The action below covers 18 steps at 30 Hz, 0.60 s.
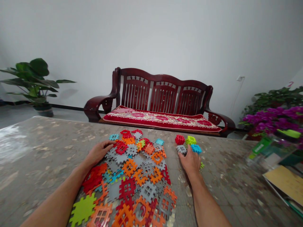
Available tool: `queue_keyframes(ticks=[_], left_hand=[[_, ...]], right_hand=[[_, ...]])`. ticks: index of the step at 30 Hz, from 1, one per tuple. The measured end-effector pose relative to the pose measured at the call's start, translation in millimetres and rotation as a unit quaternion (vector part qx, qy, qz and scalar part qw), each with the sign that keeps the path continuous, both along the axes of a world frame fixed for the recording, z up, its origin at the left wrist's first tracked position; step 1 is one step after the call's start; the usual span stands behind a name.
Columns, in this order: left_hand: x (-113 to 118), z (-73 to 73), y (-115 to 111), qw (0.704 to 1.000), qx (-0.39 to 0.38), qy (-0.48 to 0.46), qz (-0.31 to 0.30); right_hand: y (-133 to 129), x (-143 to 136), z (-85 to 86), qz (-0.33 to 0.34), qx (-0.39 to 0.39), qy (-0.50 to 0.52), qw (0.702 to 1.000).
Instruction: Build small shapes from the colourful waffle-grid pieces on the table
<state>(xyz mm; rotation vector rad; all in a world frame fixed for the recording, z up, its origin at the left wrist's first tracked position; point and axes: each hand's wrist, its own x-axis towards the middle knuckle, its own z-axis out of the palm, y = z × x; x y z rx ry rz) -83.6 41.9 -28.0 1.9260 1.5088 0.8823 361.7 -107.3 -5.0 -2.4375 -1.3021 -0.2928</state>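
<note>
In the head view, the right hand [192,161] is nearly closed, thumb and forefinger pinching the gray block [181,149] at its near side; whether the block is lifted or rests on the table [227,179], I cannot tell. The left hand [100,153] is half open, fingers loosely bent, its fingertips at the edge of a red piece [121,147] on the left side of the pile; whether it grips that piece, I cannot tell.

Just beyond the gray block sit a red block [180,139] and a lime block [190,140], with a blue block [196,148] to its right. The right hand partly covers this group, and a small green piece [202,165] shows beside it. Flat notched pieces overlap between the forearms, a large lime piece [83,207] nearest the left one. Purple flowers [276,121] and a tan board [286,183] stand far right; a wooden bench [163,94] faces the table.
</note>
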Motion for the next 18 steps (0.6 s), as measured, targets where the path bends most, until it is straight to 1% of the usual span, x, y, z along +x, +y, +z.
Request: queue_keyframes(ticks=[7,9,11,14,18], left_hand=[[0,0.6,0,1.000,0.005,0.006,-0.001],[0,0.2,0,1.000,0.008,0.008,-0.004],[0,-0.2,0,1.000,0.009,0.005,-0.005],[1,0.2,-1,1.000,0.006,-0.001,-0.005],[3,4.0,-4,1.000,0.002,-0.010,0.000]], right_hand=[[0,-2,-2.4,0.004,-0.006,-0.028,1.000],[-2,-3,-3.0,0.007,0.013,-0.045,0.999],[-3,-6,-3.1,0.023,0.048,-0.058,0.997],[-3,-12,-3.6,0.077,0.109,-0.054,0.990],[1,-22,-7.4,0.186,0.153,-0.014,0.970]])
